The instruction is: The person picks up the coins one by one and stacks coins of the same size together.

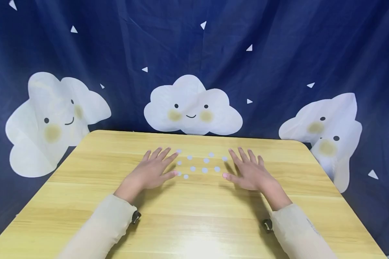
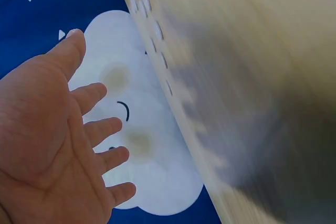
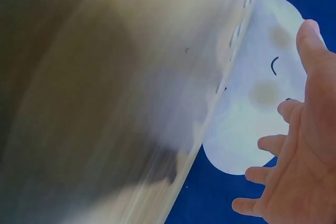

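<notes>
Several small pale round discs (image 1: pixel 205 170) lie scattered flat on the wooden table, between the two hands. My left hand (image 1: pixel 153 172) hovers palm down at their left side, fingers spread, with its thumb and index fingertips overlapping the outermost discs in the head view. On the other side my right hand (image 1: pixel 249 172) is held likewise, fingers spread, its thumb and index finger close to the rightmost discs. Both wrist views show bare palms with nothing in them, the left palm (image 2: pixel 47 140) and the right palm (image 3: pixel 310 156), raised above the tabletop.
The light wooden table (image 1: pixel 194 205) has rounded far corners. Behind its far edge hangs a dark blue curtain (image 1: pixel 116 43) printed with white smiling clouds (image 1: pixel 191 97) and small triangles. A small black device (image 1: pixel 136 217) sits at the left wrist, another black device (image 1: pixel 267 225) at the right.
</notes>
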A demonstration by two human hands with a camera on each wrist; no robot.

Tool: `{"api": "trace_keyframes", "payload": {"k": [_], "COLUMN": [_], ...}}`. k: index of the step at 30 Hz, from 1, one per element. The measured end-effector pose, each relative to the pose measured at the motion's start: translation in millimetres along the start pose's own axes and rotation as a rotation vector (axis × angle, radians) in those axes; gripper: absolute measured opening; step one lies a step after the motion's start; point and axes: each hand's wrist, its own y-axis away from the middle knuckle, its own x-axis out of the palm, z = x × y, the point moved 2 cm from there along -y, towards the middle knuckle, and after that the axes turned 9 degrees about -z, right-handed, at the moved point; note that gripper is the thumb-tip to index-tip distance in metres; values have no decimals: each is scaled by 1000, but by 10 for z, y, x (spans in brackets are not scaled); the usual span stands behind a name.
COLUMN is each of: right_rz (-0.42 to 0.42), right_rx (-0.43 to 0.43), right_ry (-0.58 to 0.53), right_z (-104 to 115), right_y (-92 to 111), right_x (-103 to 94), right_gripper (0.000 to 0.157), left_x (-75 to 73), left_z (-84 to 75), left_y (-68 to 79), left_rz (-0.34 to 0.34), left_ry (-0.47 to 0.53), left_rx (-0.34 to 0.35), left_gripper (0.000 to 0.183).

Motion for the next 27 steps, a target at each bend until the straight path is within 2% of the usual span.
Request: {"api": "trace_keyframes", "payload": {"k": [9, 18, 22, 27], "right_rz": [-9, -1, -23, -81], "right_rx": [-49, -98, -134, -211], "right_ry": [-26, -26, -24, 12], "right_z": [51, 107, 133, 147], "right_y": [-66, -185, -234, -304], "right_x": [-16, 44, 40, 36], "right_gripper": [90, 91, 84, 69], "left_x": [170, 352, 385, 381], "left_z": [-201, -402, -478, -597], "left_y": [-254, -526, -634, -740], "left_rz": [19, 56, 43, 38], "left_ry": [-22, -42, -68, -87], "left_rx": [73, 100, 105, 126], "left_gripper": [70, 66, 66, 62]}}
